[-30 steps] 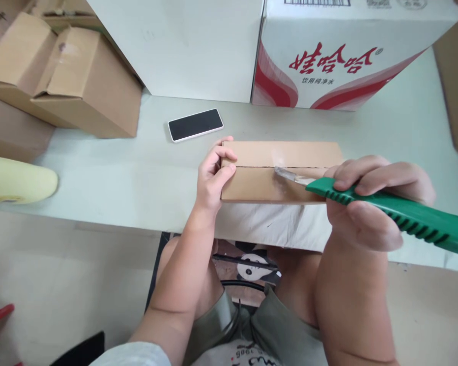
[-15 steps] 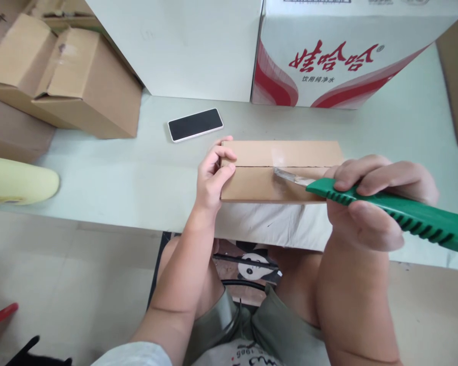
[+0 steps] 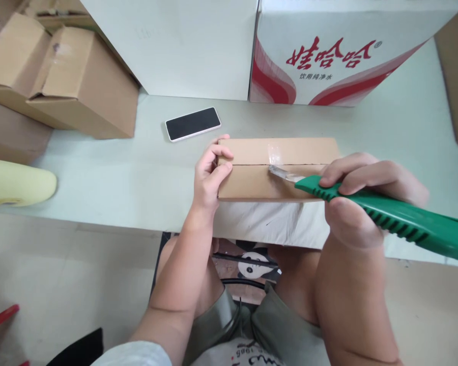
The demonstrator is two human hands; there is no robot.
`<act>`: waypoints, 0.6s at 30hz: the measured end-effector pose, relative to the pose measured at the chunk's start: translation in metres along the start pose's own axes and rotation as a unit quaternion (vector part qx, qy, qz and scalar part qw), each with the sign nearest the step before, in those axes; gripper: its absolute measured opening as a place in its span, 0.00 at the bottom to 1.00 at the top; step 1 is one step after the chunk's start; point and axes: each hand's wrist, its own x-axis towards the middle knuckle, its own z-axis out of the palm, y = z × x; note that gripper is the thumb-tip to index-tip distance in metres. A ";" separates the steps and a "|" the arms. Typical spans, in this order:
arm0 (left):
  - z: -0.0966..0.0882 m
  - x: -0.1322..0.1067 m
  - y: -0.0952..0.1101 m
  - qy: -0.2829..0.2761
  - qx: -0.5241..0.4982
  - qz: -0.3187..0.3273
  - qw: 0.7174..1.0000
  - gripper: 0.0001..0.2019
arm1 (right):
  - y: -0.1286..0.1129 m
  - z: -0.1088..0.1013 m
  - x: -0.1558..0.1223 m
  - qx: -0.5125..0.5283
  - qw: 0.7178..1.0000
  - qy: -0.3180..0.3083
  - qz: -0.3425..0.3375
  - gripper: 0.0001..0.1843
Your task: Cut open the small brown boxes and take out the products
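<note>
Right hand [image 3: 361,201]: fist closed round the green utility knife [image 3: 385,218], blade tip on the taped seam.
Left hand [image 3: 209,175]: fingers clamped on the small cardboard box [image 3: 278,170] at its 9 o'clock end.
Box: flat on the table's near edge.
Risk: I'd judge a slip along the seam sends the blade toward those fingers — they sit right in line.
Table [image 3: 118,173]: pale, phone [image 3: 193,123] at 11 o'clock, cartons [image 3: 313,51] behind at 12.
</note>
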 end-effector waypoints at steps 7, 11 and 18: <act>-0.003 0.000 0.002 -0.033 0.067 0.035 0.997 0.10 | -0.002 0.002 0.000 0.039 0.996 0.080 0.031 0.10; -0.006 0.000 0.003 -0.055 0.094 0.044 0.993 0.09 | 0.006 0.004 -0.001 0.077 0.989 0.116 0.057 0.14; -0.006 -0.001 0.006 -0.061 0.063 0.020 0.996 0.10 | 0.009 -0.003 -0.001 0.059 0.990 0.123 0.039 0.16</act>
